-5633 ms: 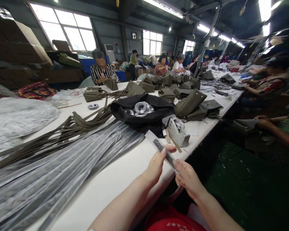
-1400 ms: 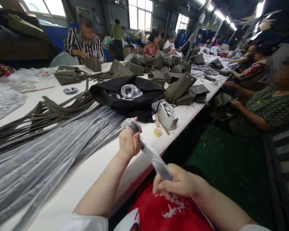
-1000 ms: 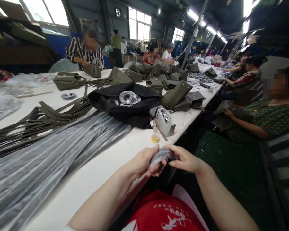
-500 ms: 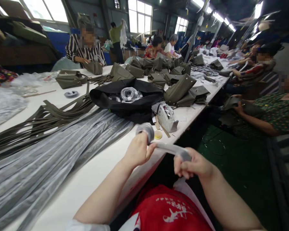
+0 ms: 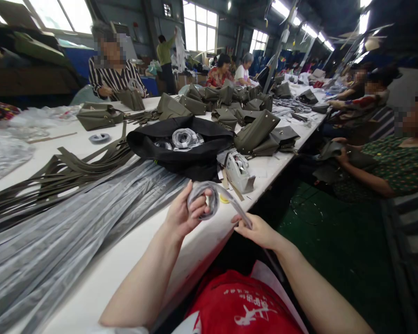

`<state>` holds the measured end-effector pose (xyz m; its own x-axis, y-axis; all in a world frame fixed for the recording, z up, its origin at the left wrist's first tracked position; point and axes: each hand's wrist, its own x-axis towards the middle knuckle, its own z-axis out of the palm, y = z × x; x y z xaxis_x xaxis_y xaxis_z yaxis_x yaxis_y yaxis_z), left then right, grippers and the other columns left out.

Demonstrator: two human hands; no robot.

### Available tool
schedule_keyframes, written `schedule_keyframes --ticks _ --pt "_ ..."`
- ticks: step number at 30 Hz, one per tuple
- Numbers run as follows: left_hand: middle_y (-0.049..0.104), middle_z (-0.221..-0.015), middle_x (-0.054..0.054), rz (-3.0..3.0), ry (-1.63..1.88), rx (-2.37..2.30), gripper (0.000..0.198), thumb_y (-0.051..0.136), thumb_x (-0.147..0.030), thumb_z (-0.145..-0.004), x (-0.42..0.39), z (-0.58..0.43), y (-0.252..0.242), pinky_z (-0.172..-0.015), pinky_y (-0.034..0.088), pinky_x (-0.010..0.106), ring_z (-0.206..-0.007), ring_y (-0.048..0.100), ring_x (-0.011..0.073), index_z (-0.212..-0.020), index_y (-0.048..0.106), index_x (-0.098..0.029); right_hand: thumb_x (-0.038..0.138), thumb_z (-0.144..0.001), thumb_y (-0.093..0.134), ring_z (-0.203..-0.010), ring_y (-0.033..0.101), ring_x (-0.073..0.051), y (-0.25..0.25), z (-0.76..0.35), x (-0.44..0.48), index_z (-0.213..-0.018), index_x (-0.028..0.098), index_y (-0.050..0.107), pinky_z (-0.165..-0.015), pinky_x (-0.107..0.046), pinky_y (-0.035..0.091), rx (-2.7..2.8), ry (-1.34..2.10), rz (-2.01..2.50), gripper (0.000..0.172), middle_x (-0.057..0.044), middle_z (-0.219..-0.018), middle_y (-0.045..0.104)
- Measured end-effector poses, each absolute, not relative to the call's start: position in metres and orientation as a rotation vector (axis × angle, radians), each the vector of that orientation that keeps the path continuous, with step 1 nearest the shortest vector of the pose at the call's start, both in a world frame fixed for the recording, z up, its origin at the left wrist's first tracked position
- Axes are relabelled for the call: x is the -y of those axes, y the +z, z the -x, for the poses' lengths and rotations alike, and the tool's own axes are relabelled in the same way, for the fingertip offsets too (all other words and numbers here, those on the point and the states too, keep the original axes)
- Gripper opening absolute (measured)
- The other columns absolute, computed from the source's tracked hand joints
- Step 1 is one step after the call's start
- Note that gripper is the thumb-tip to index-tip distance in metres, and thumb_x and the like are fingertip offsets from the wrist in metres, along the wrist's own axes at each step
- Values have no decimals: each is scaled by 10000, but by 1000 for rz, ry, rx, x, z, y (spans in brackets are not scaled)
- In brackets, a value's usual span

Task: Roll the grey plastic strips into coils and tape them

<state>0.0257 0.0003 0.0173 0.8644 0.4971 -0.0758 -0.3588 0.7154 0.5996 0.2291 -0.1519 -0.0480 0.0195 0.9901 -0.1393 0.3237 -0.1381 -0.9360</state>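
Note:
My left hand [image 5: 191, 208] is closed on a coiled strap [image 5: 213, 198] in clear wrapping, with some fingers poking through the middle of the coil. From the coil's top the loose length of strap runs right and down to my right hand [image 5: 254, 229], which pinches it between thumb and fingers. Its tail hangs below that hand, past the table edge. Just behind the coil, a yellow round thing [image 5: 224, 199] lies partly hidden on the table. Beyond stands a black fabric bag [image 5: 174, 162] holding several wrapped coils [image 5: 185, 138].
Wrapped grey straps [image 5: 80, 232] and bare olive straps [image 5: 73, 174] spread over the left of the white table [image 5: 101, 297]. A tape dispenser [image 5: 240, 172] stands by the right edge. Olive bags [image 5: 256, 132] pile up behind. Co-workers sit on both sides, one in green [image 5: 400, 157].
My left hand has turned, so its fingers now show through the coil. The right hand has moved left and slightly down along the strap. The camera view has shifted a little.

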Motion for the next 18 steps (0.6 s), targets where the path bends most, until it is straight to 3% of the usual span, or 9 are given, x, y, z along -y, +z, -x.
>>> schedule_keyframes --ticks 3,7,10,13,15,18 --pt "524 -593 -21 -646 864 -272 441 344 -399 -982 -13 -24 18 -830 511 289 -531 538 93 -981 635 -67 523 -913 483 -470 410 -73 -56 -203 153 -947 132 626 -457 -198 324 1361 1416 1467 418 35 -592 517" --pt "588 -754 28 -1258 1149 -627 300 546 -456 -882 -5 -39 -8 -808 469 343 -727 588 185 -930 573 -161 543 -909 481 -416 426 -59 -32 -180 151 -944 127 621 -427 -185 326 1239 1800 1117 440 23 -586 573" --pt "549 -729 35 -1959 910 -663 272 458 -434 -918 15 -51 -22 -720 421 323 -687 536 192 -828 528 -188 520 -882 537 -380 418 -58 -9 -189 145 -855 135 612 -493 -208 411 1067 1714 1018 394 64 -486 515" --pt "548 -687 33 -2364 537 -478 373 319 -439 -957 29 -53 -18 -630 368 292 -630 507 178 -771 527 -193 502 -865 549 -333 386 -60 2 -214 143 -783 146 597 -436 -202 371 1099 1592 1192 368 77 -437 481" --pt "544 -622 19 -2453 367 -474 435 337 -498 -943 30 -50 -11 -577 323 278 -570 479 160 -707 537 -192 478 -873 538 -367 446 -79 4 -230 143 -792 153 605 -409 -201 340 1326 1483 1433 342 40 -513 561" --pt "513 -510 2 -2334 142 -508 535 356 -566 -919 24 -45 -4 -523 291 264 -479 432 129 -590 531 -182 407 -915 503 -602 582 -136 4 -246 143 -775 171 632 -562 -238 417 1795 937 1738 303 -30 -706 655"
